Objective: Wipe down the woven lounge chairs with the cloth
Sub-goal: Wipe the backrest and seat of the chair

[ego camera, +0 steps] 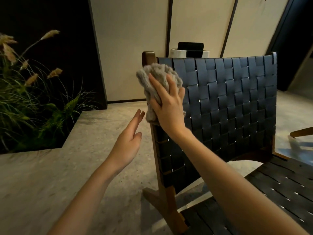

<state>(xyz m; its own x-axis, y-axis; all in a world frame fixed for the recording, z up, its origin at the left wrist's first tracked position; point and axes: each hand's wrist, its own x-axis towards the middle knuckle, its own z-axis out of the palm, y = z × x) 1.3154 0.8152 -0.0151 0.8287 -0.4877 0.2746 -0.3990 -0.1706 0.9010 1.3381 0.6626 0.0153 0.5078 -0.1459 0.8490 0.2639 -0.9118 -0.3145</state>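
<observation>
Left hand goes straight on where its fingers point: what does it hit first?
Likely the hanging end of the cloth, just beyond the fingertips of the left hand, with the chair post right behind it; depth is unclear.

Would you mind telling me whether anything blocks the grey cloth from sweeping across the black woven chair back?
Nothing visible does. The right hand holds the fluffy grey cloth against the black woven chair back; the weave beyond is bare. The open left hand hovers aside.
</observation>
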